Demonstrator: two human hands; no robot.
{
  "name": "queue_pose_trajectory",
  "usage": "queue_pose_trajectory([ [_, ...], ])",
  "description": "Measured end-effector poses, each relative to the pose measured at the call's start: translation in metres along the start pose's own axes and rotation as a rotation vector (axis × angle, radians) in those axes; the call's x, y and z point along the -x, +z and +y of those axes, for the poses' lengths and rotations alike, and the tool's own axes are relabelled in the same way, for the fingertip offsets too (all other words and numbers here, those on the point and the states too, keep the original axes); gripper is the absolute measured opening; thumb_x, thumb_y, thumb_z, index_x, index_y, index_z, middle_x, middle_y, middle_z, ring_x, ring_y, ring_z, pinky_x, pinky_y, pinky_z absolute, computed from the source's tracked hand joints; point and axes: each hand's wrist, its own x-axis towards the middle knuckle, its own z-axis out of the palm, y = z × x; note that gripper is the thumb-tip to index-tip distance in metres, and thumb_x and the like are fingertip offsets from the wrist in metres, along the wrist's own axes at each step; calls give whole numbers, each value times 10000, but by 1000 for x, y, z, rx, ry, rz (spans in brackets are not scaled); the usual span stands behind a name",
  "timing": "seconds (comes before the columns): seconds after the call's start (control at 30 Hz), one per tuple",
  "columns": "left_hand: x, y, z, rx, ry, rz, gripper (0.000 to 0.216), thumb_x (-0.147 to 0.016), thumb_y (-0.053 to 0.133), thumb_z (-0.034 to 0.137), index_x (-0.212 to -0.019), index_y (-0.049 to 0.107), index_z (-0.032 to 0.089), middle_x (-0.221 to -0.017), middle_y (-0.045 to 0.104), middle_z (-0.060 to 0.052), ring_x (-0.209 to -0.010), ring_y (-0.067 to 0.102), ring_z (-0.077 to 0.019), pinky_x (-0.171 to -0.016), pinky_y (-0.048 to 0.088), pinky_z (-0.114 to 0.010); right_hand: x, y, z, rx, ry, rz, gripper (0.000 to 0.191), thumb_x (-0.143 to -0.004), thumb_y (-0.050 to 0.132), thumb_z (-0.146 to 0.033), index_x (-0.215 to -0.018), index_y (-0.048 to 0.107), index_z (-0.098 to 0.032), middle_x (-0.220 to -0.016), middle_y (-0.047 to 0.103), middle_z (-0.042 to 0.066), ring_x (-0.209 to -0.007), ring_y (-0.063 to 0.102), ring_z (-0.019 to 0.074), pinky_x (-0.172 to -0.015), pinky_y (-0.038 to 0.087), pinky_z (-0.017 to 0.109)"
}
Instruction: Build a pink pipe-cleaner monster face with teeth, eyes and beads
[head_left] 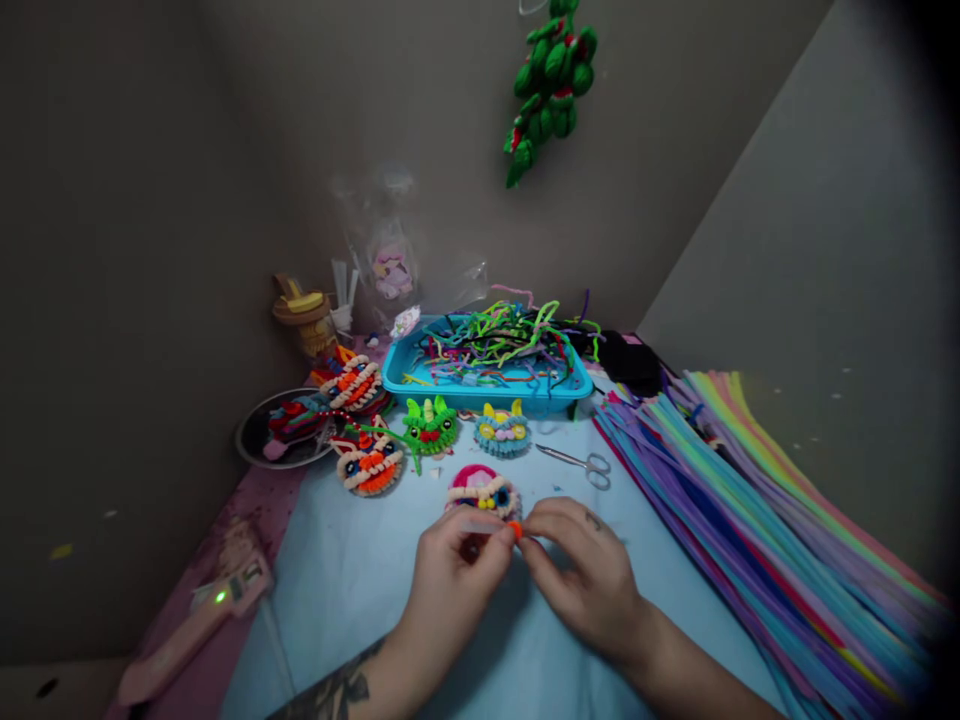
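My left hand (463, 562) and my right hand (583, 565) meet over the blue sheet, both closed in a pinch. Between their fingertips is a small orange piece (515, 530), perhaps pipe cleaner; its exact shape is partly covered. Just beyond my fingers lies a pink and cream pipe-cleaner animal face (480, 482) with a blue eye and yellow dots, its lower part hidden by my hands. Further back sit a green face (430, 427), a light blue and yellow face (502, 430) and an orange and cream face (370, 464). Small scissors (577, 463) lie to their right.
A blue tray (487, 396) holds tangled pipe-cleaner scraps. Bundles of long pipe cleaners (757, 520) cover the right side. At left are a round dish (251, 440) with coloured pieces, a pink glue gun (202, 625) with a green light, and a lidded cup (304, 325).
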Motion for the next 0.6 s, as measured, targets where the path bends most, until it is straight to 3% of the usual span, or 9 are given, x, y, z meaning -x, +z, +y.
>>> queue_pose_trajectory([
  [0.23,3,-5,2,-102,185,-32,99,-814,570,191,-786,664,174,-789,690,-39,-756,624,-146,-690,485,-250,-3,-1,-1,-165,61,-61,207,-825,544,-79,-983,607,-198,-836,631,43,-796,602,149,-696,505,263],
  [0.4,2,-5,4,-84,124,-66,144,-833,560,225,-862,699,202,-827,698,-50,-755,633,-159,-692,497,-265,-5,-2,-1,-148,121,5,131,-838,538,-112,-887,627,-195,-766,633,35,-740,606,154,-647,503,263],
  [0.6,4,-6,6,-131,115,-100,183,-831,569,258,-926,724,234,-720,694,-33,-652,611,-150,-618,482,-251,-7,-1,1,-103,166,87,97,-835,557,-145,-831,635,-203,-734,633,29,-701,613,156,-617,506,258],
])
